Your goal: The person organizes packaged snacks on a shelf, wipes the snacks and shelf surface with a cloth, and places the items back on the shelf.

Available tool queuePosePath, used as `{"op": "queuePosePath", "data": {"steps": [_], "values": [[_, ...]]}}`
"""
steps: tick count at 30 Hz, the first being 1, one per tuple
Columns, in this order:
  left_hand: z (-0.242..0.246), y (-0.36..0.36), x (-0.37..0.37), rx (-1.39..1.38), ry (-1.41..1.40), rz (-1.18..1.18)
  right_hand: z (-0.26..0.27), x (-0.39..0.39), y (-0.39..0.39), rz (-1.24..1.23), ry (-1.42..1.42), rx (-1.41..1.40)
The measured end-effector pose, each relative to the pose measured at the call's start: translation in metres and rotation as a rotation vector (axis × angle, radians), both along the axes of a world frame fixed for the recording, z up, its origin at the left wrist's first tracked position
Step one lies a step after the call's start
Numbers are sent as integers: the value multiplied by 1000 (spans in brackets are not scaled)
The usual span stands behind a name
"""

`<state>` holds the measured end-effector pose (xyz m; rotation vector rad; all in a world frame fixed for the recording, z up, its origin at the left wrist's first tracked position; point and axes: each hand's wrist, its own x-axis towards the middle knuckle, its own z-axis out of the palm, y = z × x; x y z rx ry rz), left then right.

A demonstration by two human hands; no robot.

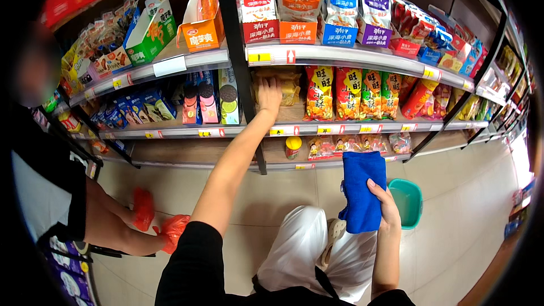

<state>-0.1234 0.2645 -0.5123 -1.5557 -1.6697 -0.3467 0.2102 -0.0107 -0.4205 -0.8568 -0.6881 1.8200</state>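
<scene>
My left hand [269, 95] reaches onto the middle shelf, its fingers over a golden snack packet [290, 89]. Whether the fingers grip the packet or only lie on it cannot be told. A folded blue cloth [361, 195] is held upright in my right hand [387, 206], above the floor, with the thumb across its face. To the right of the golden packet stand red and green snack bags [319, 93]. Left of it, beyond a black shelf post [233, 21], are tall biscuit boxes [207, 102].
A teal plastic basin [410, 204] sits on the tiled floor right of the cloth. Boxed pouches [299, 4] line the shelf above. On the bottom shelf stands a yellow-lidded canister [293, 148]. At left another person [114, 216] stands near red plastic bags [172, 231].
</scene>
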Motion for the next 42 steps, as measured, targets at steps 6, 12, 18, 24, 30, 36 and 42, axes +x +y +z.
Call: {"op": "queuePosePath", "data": {"steps": [6, 12, 18, 24, 30, 36, 42], "values": [[52, -61, 7, -190, -90, -354, -10, -3, 15, 30, 16, 7], [130, -202, 26, 12, -518, -556, 4, -34, 56, -208, -146, 319], [142, -253, 27, 80, -662, -740, 5, -95, 81, -225, -28, 409], [157, -270, 27, 154, -1185, -962, 16, -130, 73, -192, 86, 407], [138, -245, 9, 281, -1774, -977, 30, -148, 59, -40, -24, 325], [125, -249, -8, -279, -2081, -1038, 14, -136, 67, -25, -20, 271], [114, -244, -12, -367, -2354, -980, 56, -109, 77, -375, -294, 545]]}}
